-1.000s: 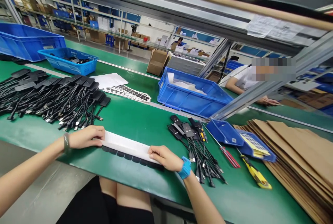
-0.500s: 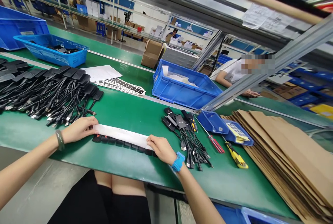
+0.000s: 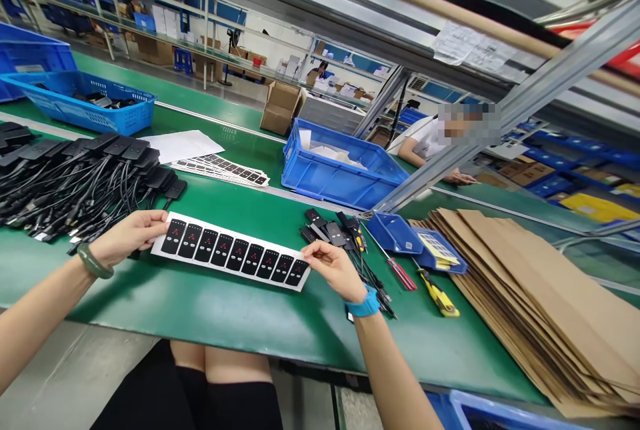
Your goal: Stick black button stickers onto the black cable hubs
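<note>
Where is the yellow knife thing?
In the head view, the yellow utility knife lies on the green table, right of the red screwdriver, beside the brown cardboard stack.

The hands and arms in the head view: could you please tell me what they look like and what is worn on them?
Both forearms are bare, with no sleeves or gloves. The left hand has a dull green bangle round its wrist. The right hand has a bright blue band like a watch strap round its wrist. No rings or markings show.
</note>
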A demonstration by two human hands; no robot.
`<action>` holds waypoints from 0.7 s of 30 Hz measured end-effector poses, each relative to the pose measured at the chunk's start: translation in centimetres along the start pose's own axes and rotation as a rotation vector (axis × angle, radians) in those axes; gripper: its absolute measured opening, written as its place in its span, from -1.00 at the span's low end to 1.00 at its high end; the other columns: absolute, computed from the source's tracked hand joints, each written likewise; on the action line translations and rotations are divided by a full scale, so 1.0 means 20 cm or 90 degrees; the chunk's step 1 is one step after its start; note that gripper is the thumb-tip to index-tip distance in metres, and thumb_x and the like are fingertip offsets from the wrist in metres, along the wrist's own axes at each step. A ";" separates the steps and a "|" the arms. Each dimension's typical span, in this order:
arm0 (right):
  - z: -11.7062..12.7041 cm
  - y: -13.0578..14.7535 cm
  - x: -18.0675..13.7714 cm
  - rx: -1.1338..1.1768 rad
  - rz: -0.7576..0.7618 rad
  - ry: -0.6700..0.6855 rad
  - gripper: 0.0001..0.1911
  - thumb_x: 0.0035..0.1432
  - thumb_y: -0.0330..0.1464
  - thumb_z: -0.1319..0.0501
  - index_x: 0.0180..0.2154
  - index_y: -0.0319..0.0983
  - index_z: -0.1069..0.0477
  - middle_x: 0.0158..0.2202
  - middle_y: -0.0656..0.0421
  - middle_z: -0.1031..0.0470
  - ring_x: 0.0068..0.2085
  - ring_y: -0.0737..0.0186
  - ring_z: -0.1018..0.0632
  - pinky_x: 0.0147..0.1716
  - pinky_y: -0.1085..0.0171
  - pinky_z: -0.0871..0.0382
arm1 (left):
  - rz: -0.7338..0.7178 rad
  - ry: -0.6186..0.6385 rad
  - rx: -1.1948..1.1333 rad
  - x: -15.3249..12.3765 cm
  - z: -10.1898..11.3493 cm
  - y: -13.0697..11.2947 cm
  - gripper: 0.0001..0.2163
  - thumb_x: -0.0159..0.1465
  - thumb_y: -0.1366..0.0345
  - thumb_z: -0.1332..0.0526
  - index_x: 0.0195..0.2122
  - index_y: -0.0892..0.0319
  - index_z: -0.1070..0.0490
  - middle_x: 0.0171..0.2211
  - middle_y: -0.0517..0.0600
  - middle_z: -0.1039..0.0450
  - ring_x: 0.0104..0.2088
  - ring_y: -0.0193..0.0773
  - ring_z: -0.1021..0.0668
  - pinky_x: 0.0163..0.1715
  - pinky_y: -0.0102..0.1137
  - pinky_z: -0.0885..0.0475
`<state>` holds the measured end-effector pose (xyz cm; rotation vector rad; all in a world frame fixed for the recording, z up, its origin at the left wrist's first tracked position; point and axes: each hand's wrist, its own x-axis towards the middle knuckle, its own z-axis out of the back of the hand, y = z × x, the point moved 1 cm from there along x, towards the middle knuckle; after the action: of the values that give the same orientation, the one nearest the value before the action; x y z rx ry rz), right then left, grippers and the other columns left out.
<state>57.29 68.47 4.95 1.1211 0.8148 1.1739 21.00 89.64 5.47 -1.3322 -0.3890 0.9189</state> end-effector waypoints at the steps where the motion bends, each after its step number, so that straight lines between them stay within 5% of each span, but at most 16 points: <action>1: 0.01 0.02 0.00 -0.001 0.005 -0.019 -0.73 0.08 -0.17 -0.32 -0.35 -0.26 -0.49 -0.30 0.10 -0.55 -0.25 0.22 -0.54 -0.15 0.20 -0.43 | 0.010 0.009 -0.039 0.01 0.00 0.01 -0.64 0.09 -0.04 -0.27 -0.42 0.19 -0.31 -0.64 -0.20 -0.03 -0.63 -0.45 -0.08 -0.64 -0.53 0.05; 9: 0.08 -0.02 -0.01 -0.058 0.088 -0.079 -0.77 0.15 -0.19 -0.29 -0.33 -0.22 -0.56 -0.08 0.00 -0.56 -0.06 0.08 -0.55 -0.06 0.09 -0.44 | -0.005 0.031 -0.126 0.15 0.04 0.16 -0.71 0.22 0.06 -0.27 -0.34 0.23 -0.39 -0.58 -0.16 -0.13 -0.59 -0.49 -0.16 -0.60 -0.58 -0.07; 13: 0.12 -0.04 0.03 -0.106 0.119 -0.110 -0.80 0.11 -0.19 -0.33 -0.38 -0.20 -0.57 -0.07 0.01 -0.55 -0.03 0.03 -0.54 -0.05 0.06 -0.43 | -0.047 -0.001 -0.015 0.24 0.02 0.19 -0.61 0.21 -0.08 -0.20 -0.33 0.22 -0.39 -0.61 -0.15 -0.14 -0.62 -0.44 -0.22 -0.63 -0.55 -0.15; 17: 0.18 -0.07 0.11 -0.033 0.190 -0.354 -0.80 -0.02 -0.22 -0.41 -0.41 -0.20 -0.51 -0.15 0.06 -0.53 -0.10 0.07 -0.54 -0.14 0.08 -0.45 | -0.061 -0.062 0.105 0.36 0.00 0.18 -0.56 0.22 -0.12 -0.13 -0.29 0.24 -0.43 -0.59 -0.07 -0.28 -0.60 -0.35 -0.37 -0.60 -0.48 -0.33; 21: 0.25 -0.06 0.20 0.176 0.253 -0.609 -0.76 0.01 -0.22 -0.38 -0.37 -0.21 -0.42 -0.37 0.24 -0.45 -0.34 0.27 -0.51 -0.35 0.22 -0.45 | -0.050 -0.143 0.262 0.45 0.01 0.13 -0.65 0.32 0.08 -0.03 -0.14 0.26 -0.43 -0.48 0.04 -0.44 -0.50 -0.25 -0.53 -0.48 -0.43 -0.44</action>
<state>63.21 71.26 5.34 1.9062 -0.0033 0.6839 25.40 96.46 0.85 -0.8364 -0.3962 1.0226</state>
